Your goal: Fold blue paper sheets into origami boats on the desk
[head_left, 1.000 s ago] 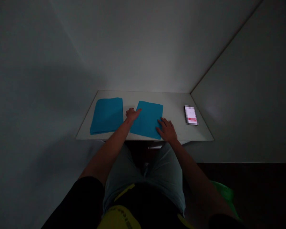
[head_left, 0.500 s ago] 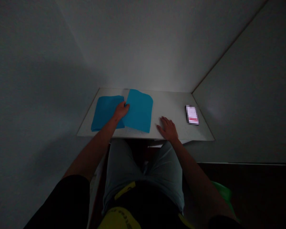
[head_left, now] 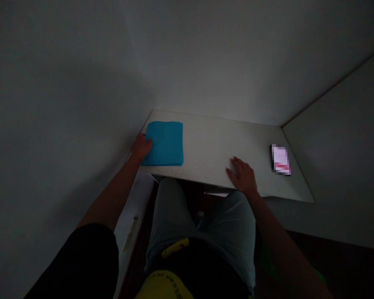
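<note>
Left hand (head_left: 141, 147) rests on the left edge of the folded blue cloth stack (head_left: 164, 143), fingers loose, not gripping. Right hand (head_left: 243, 176) lies flat & open on the white surface (head_left: 212, 145), center-right of frame.

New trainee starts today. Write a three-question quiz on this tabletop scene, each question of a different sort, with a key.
1. True or false: the right hand lies flat on the white table.
2. Which thing does the left hand touch? A. the phone B. the blue cloth stack C. a cup
3. Fill in: the phone lies near the table's ____ end, on the person's own side.

Key:
1. True.
2. B, the blue cloth stack, at its left edge.
3. Right.
</note>
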A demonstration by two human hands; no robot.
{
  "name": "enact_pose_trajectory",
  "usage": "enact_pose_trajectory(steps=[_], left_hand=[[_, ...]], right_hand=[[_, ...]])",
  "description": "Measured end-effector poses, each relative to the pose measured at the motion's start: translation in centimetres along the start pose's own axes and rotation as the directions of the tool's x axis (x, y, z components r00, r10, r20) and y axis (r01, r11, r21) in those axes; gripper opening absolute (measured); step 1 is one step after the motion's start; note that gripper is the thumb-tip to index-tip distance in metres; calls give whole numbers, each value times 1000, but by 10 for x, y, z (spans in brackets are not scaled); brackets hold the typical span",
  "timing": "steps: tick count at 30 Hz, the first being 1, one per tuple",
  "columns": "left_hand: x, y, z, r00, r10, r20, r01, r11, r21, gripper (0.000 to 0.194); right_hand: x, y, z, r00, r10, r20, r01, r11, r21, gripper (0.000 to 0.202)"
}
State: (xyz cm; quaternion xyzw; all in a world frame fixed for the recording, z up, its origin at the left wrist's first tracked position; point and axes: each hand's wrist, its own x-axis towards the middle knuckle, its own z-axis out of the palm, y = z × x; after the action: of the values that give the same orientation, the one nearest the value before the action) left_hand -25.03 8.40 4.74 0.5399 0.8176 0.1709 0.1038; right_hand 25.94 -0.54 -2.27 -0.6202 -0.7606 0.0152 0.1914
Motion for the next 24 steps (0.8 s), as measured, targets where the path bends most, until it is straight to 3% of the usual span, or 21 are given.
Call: enact_pose_trajectory(steps=[3,8,13,19,21,24], left_hand=[[-16,13,13,987,150,-62,-142,982,127,69],[-27,34,42,896,438,75,-443,894,71,75],[-26,31,66,861,467,202,-492,865,101,81],[-28,37,61,842,454,292,-508,849,145,80],[-39,44,56,817,489,305,-547,825,142,77],[-59,46,50,767,560,314,-612,784,98,89]], right_hand=[[-1,0,0,1000,3,-3,-3,1000,-9,61],[-1,0,-1,1000,-4,-10,4,1000,-6,62],[0,-1,-2,1000,-2,3,2,1000,-10,61],[0,-1,-3,1000,-12,4,12,1000,-8,63],[0,-2,-4,1000,-2,10,3,1000,-9,62],[0,-4,-5,1000,9,15,-9,1000,-12,62]])
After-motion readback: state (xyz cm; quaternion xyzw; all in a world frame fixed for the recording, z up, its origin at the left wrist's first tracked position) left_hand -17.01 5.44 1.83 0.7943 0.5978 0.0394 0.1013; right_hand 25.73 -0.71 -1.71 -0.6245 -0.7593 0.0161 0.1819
